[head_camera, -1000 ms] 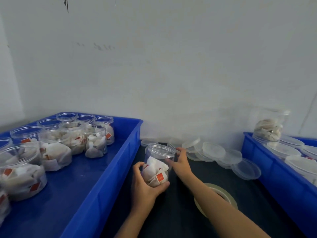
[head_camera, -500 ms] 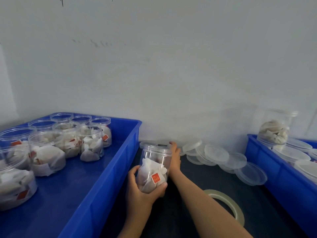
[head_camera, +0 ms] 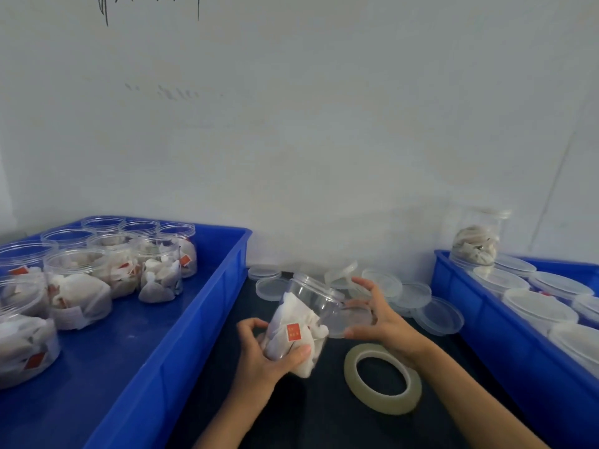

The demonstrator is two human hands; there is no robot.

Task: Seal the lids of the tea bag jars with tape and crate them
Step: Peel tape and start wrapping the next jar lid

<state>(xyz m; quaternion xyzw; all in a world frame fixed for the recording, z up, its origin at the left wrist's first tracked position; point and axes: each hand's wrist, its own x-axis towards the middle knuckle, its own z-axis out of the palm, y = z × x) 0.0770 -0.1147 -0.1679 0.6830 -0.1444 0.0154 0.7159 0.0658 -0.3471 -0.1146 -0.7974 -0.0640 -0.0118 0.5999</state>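
The jar (head_camera: 299, 328) of tea bags sits just beyond the tape roll (head_camera: 382, 379) and slightly to its left, held off the dark tabletop (head_camera: 324, 422) and tilted, its long axis leaning so the open mouth faces up and to the right. The left hand (head_camera: 269, 358) grips the jar's lower body, fingers curled round it. The right hand (head_camera: 379, 314) holds a clear lid (head_camera: 348, 322) by its rim, just beside that mouth on the right, so the capping move likely runs leftward along the jar's axis, with the right hand nearer the tape roll for sealing
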